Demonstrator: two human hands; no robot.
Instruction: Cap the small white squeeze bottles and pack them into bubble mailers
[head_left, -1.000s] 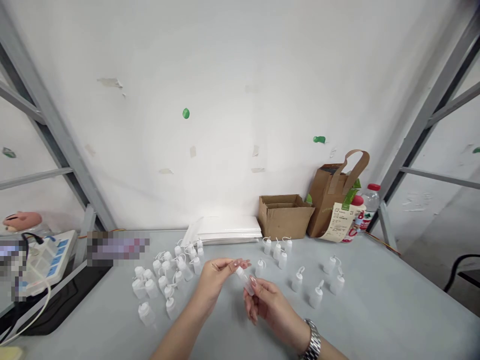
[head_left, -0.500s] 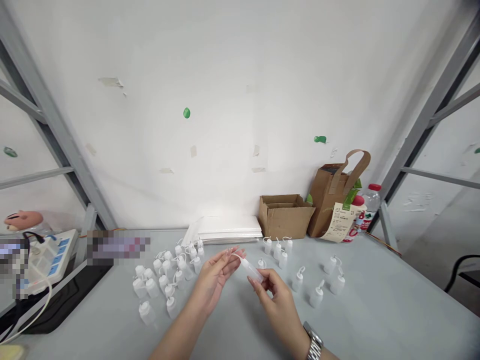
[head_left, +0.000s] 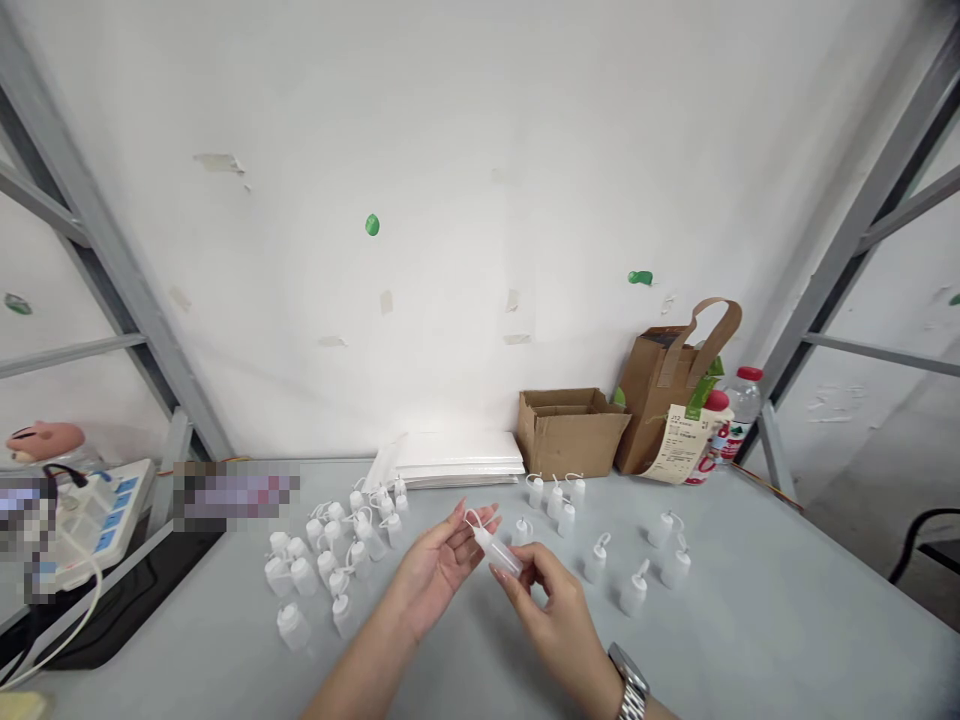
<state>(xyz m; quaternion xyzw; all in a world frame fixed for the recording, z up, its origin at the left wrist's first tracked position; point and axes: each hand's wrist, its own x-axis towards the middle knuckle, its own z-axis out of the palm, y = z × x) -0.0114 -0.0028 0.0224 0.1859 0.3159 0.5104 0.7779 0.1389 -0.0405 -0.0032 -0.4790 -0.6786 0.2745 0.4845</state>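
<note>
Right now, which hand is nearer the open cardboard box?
Right. The right hand sits in front of the cardboard box; the left hand is farther left of it.

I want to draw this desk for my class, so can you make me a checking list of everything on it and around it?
Surface: grey table, bare at the front.
Job's things: one small white bottle held between both hands; a bunch of the same bottles on the left, a looser group on the right.
Clutter: cardboard box, brown paper bag, two red-capped drink bottles, stack of white sheets.
Hands: left hand open, fingertips at the bottle's tip; right hand pinching its body, wristwatch on.
Cables: white cord from the power strip.
Surroundings: white wall, grey metal frame.
</note>
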